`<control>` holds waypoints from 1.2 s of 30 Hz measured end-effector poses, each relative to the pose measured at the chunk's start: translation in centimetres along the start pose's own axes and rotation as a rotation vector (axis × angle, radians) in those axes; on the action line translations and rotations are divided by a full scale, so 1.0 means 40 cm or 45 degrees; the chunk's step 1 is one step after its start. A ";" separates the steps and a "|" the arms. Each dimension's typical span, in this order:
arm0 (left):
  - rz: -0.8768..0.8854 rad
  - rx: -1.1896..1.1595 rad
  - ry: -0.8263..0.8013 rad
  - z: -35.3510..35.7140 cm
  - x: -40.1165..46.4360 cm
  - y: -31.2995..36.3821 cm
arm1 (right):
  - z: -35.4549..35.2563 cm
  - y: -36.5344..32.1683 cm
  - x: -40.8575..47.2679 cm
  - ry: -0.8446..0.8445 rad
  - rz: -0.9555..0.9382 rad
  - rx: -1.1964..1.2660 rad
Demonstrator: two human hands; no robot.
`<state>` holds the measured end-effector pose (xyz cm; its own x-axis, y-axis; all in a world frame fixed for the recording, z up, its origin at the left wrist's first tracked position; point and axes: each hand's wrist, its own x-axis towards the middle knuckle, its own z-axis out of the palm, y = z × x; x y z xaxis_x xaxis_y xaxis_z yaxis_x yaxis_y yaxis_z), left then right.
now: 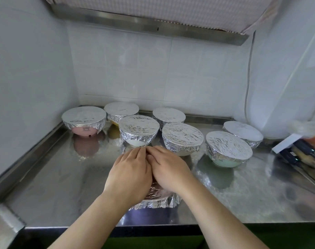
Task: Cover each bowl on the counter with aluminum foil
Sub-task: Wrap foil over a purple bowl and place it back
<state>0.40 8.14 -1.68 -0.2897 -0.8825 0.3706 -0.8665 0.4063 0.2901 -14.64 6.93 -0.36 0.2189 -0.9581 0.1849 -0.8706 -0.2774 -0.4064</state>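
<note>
Several bowls stand on the steel counter (54, 177), each capped with crinkled aluminum foil, among them a pink bowl (83, 121) at the left, a white one (138, 129) in the middle and a pale green one (228, 150) at the right. Nearest me sits another bowl under foil (158, 198), mostly hidden by my hands. My left hand (129, 175) and my right hand (168, 169) lie side by side on top of it, fingers pointing away from me and pressing the foil down over its far side.
A tiled wall closes the back and left. A range hood (149, 24) hangs overhead. At the right edge lie a packet and dark-handled utensils (300, 153). A cable (247, 83) runs down the right wall. The counter's front edge (153, 224) is close to me.
</note>
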 end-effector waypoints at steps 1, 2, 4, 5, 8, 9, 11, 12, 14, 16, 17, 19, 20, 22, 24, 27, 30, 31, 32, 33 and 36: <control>0.019 0.030 -0.010 0.003 0.003 -0.008 | -0.002 0.003 0.001 -0.001 0.016 0.024; 0.036 0.060 -0.035 0.003 0.005 -0.013 | -0.004 0.004 0.002 -0.003 0.029 0.043; -0.011 0.041 -0.143 -0.007 0.009 -0.016 | -0.005 0.004 0.005 -0.003 0.058 0.065; -0.041 0.011 -0.167 -0.007 0.011 -0.023 | -0.005 0.003 0.007 0.001 0.075 0.074; -0.163 -0.213 -0.097 -0.007 0.012 -0.023 | -0.008 0.002 0.006 -0.009 0.130 0.119; -0.202 -0.325 -0.033 -0.010 0.012 -0.020 | -0.008 0.003 0.004 -0.005 0.154 0.148; -0.324 -0.412 0.015 -0.010 0.016 -0.022 | -0.012 0.006 0.000 0.016 0.225 0.221; -0.399 -0.482 0.004 -0.016 0.016 -0.021 | -0.013 0.010 0.000 0.037 0.263 0.265; -0.496 -0.603 0.009 -0.027 0.012 -0.020 | -0.010 0.021 -0.001 0.054 0.337 0.348; -0.532 -0.621 -0.001 -0.030 0.012 -0.024 | -0.007 0.026 -0.004 0.051 0.328 0.406; -0.537 -0.617 -0.010 -0.029 0.012 -0.025 | -0.005 0.027 -0.005 0.048 0.292 0.394; -0.480 -0.504 0.006 -0.018 0.021 -0.034 | -0.006 0.025 -0.003 0.020 0.278 0.354; -0.385 -0.402 0.036 -0.009 0.027 -0.038 | -0.010 0.022 -0.002 0.006 0.278 0.307; -0.202 -0.302 0.030 0.002 0.042 -0.032 | -0.015 0.019 -0.003 -0.013 0.277 0.248; -0.089 -0.229 -0.078 0.005 0.053 -0.015 | -0.022 0.019 -0.005 0.005 0.309 0.315; 0.049 -0.067 -0.093 0.017 0.054 -0.003 | -0.030 0.010 -0.015 0.082 0.426 0.554; 0.029 0.028 -0.128 0.029 0.055 -0.014 | -0.011 -0.002 -0.028 0.239 0.292 0.431; -0.007 0.013 -0.136 0.027 0.056 -0.012 | 0.002 -0.013 -0.037 0.289 0.253 0.397; -0.031 0.010 -0.129 0.025 0.056 -0.009 | 0.015 -0.023 -0.045 0.331 0.249 0.381; -0.049 -0.004 -0.117 0.025 0.055 -0.005 | 0.026 -0.030 -0.053 0.378 0.271 0.370; -0.066 -0.033 -0.079 0.023 0.052 0.003 | 0.043 -0.018 -0.064 0.425 0.395 0.469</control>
<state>-0.68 6.12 -1.67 -0.2697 -0.9152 0.2996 -0.8704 0.3648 0.3306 -13.81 9.44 -2.08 -0.2241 -0.9405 0.2552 -0.6483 -0.0517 -0.7596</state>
